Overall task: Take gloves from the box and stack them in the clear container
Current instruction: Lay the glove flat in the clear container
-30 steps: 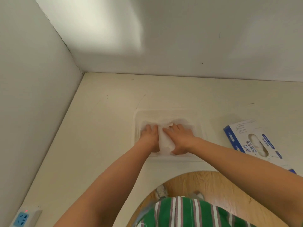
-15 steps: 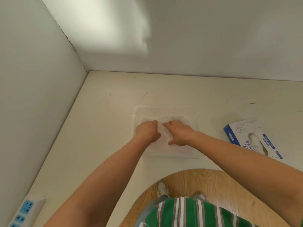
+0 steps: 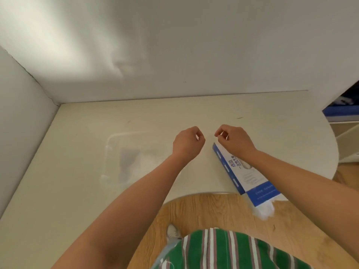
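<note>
just above the far end of the box (image 3: 243, 172), the right hand (image 3: 234, 139) hovers with its fingers curled in and thumb tip meeting the forefinger. left of the box, a small gap away from the right hand, the left hand (image 3: 187, 145) is held the same way, knuckles curled and thumb against the fingers. the two hands are apart, neither touching the box; whether anything thin is pinched in them i cannot tell. the box is blue and white and lies flat on the table (image 3: 87, 123), its near end jutting past the table's edge, with a white tuft (image 3: 265, 210) sticking out of that end. well left of the box, beyond the left forearm, sits the clear container (image 3: 108, 152), blurred, with the pale gloves (image 3: 129, 164) lying inside it.
</note>
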Demonstrator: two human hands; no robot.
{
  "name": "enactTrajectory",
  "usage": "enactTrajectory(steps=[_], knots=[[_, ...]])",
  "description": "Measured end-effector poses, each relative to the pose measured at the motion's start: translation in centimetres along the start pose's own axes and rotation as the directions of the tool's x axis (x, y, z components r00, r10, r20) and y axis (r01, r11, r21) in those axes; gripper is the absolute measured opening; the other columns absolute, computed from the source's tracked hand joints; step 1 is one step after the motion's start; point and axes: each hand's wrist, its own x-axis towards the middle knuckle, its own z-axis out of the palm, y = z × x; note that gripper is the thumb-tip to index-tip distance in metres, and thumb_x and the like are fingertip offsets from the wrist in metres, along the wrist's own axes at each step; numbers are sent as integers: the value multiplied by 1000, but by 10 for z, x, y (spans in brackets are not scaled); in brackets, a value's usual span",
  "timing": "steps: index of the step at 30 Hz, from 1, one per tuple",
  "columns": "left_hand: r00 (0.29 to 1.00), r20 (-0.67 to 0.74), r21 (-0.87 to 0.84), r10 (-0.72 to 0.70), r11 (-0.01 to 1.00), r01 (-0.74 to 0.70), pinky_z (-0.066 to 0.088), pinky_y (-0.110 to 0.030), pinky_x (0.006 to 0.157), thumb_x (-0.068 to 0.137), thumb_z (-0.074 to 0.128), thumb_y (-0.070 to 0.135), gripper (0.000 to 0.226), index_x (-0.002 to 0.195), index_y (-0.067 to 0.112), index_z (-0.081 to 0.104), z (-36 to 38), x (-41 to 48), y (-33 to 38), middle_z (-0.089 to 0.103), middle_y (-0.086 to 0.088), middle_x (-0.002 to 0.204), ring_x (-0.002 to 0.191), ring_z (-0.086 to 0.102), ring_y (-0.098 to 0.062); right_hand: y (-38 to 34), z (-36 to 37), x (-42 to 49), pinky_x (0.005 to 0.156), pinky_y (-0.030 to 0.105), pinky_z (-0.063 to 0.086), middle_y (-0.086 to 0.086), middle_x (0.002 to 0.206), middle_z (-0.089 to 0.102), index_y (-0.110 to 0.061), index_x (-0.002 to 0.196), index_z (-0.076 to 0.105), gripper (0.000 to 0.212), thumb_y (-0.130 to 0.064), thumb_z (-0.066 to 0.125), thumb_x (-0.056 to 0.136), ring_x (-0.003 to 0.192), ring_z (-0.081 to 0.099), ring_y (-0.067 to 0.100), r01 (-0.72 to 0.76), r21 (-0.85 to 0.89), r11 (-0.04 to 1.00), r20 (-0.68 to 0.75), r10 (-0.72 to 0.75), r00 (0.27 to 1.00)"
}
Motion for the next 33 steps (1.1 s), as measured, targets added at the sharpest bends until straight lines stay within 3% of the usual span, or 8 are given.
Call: enactTrajectory(steps=[6,12,17,20,23,28,31,33], knots=[[960,280,-4,-17,1000,19,51,-33,79,91,54,25,19,108,19,60,73,-6,31,69,-3,100,93,63,-23,74,-11,-28,77,35,54,2,101,65,-25,107,63,20,-20,50,93,84,61,16,-141,-214,967,196,184,963],[927,367,73,-72,996,48,46,-33,71,93,56,32,32,118,14,50,109,-8,46,64,-8,104,91,61,-25,90,7,-32,71,33,47,7,106,46,-32,138,47,39,-37,42,100,84,53,23,-60,-284,957,293,146,945],[925,336,185,-176,976,118,41,-32,70,89,64,29,40,120,9,47,115,-7,54,60,-7,107,96,59,-26,89,12,-30,70,33,48,6,99,50,-24,103,66,21,-28,47,97,86,60,27,-98,-266,959,202,155,967],[929,315,251,-195,961,116,42,-32,68,87,66,28,42,119,9,46,117,-7,57,61,-7,107,96,61,-26,93,10,-29,68,30,45,1,93,55,-19,88,70,17,-26,56,94,81,59,20,-159,-123,980,143,176,974],[932,305,287,-196,952,106,42,-32,68,87,67,28,43,119,9,45,120,-5,61,61,-6,107,96,61,-26,98,0,-27,65,25,39,-5,80,48,-18,83,66,12,-27,65,90,70,49,10,-95,97,991,92,86,992],[922,327,310,-208,945,103,45,-32,70,87,68,29,45,121,9,46,121,-3,61,61,-5,110,99,62,-24,84,-35,-13,81,23,46,-1,101,60,-19,97,58,1,-19,58,96,93,58,13,-3,515,857,-23,18,1000],[920,337,296,-201,950,99,46,-32,71,86,69,29,47,121,8,46,120,-4,61,61,-7,112,99,62,-25,70,-58,-9,68,27,54,7,95,63,-13,102,50,3,-16,48,101,74,65,14,-50,736,676,6,67,998],[909,362,281,-205,954,103,46,-32,70,87,67,27,44,120,8,45,118,-5,62,60,-7,109,96,61,-25,68,-66,-12,52,24,45,10,88,65,-10,104,46,6,-15,46,102,54,54,13,-58,761,646,22,63,998]])
